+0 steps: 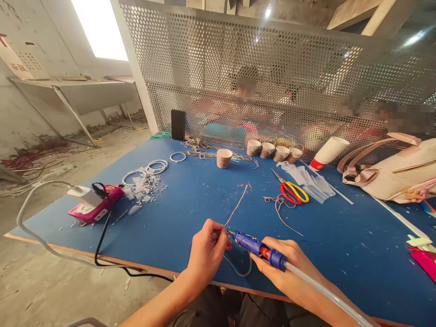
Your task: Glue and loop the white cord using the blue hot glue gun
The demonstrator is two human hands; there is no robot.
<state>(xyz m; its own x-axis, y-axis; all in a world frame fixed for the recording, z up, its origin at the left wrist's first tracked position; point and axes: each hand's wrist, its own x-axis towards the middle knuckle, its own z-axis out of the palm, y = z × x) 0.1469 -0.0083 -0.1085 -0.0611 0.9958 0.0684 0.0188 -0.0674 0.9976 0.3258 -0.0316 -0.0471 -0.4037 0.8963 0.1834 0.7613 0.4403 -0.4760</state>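
Observation:
My left hand (209, 245) pinches a thin beige cord (237, 205) near the front edge of the blue table. One length of cord runs from the fingertips up across the tabletop, and another loops below. My right hand (289, 261) is wrapped round a blue glue gun (252, 244). Its nozzle meets the cord at my left fingertips, and a clear glue stick (316, 284) sticks out of its back end. A small cord-covered cup (224, 158) stands upright farther back.
Scissors (294, 192) and loose cord lie right of centre. Farther back are several small cups (267, 149), stacked paper cups (329, 153) and a pink bag (391, 168). White rings (157, 166), plastic scraps and a pink power strip (97, 204) are left. A perforated metal screen (204, 59) stands behind.

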